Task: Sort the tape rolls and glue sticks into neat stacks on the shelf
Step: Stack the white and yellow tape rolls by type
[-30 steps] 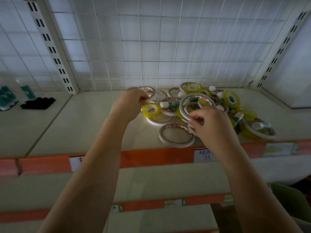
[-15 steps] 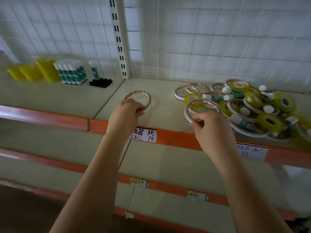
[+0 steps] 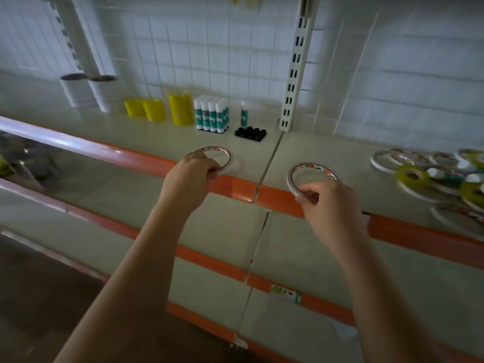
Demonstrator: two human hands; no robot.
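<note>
Tape rolls, thin white rings with printed cores: two in hand, both over the front of the shelf point(image 3: 301, 150), either side of the seam between its panels. One roll point(image 3: 225, 159) is held at its near rim by the left hand point(image 3: 191, 179), fingers curled round it; whether it rests on the board or hangs just above cannot be told. The other roll point(image 3: 309, 174), tilted up toward the camera, is pinched at its near rim by the right hand point(image 3: 327, 203).

Unsorted heap point(image 3: 432, 174): white and yellow rolls and glue sticks, at the far right of the shelf.

Sorted stock, back left: yellow roll stacks point(image 3: 157, 110), upright glue sticks in a block point(image 3: 211, 115), black caps point(image 3: 250, 133).

Step, as judged: carrying two matching rolls from heap to sorted side.

Next move calls for: picking a bare spot near the stacks, laying one roll flat, setting the second squarely on top, rims aligned.

Pose: both forearms reach forward, left wrist bent down, right knuckles toward the camera.
</note>
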